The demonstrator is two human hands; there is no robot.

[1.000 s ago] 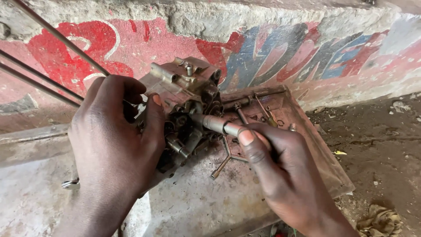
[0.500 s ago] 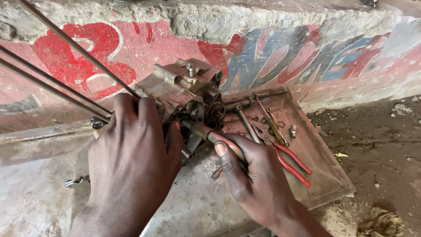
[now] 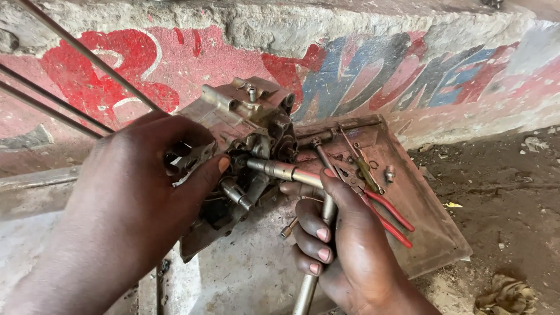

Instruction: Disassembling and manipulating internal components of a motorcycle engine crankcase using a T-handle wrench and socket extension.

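The left hand (image 3: 125, 204) clasps the heavy, rigid, greasy grey metal engine casing (image 3: 239, 151) by its body; the right hand (image 3: 344, 245) has its fingers closed around a silver socket wrench (image 3: 291, 173) near the rusty tray's (image 3: 426, 216) left edge.

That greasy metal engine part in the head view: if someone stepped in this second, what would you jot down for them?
Left hand: wrapped round the engine assembly, steadying it on the concrete slab, thumb by a short protruding shaft.
Right hand: grip closed on an L-shaped socket wrench, its head seated on a fitting in the assembly.
Nearby: red-handled pliers and loose tools lie on a rusty metal tray to the right, against the painted wall.
Done: wrench is engaged.
Left: whether the fitting is loose or tight cannot be told; the assembly looks partly stripped.
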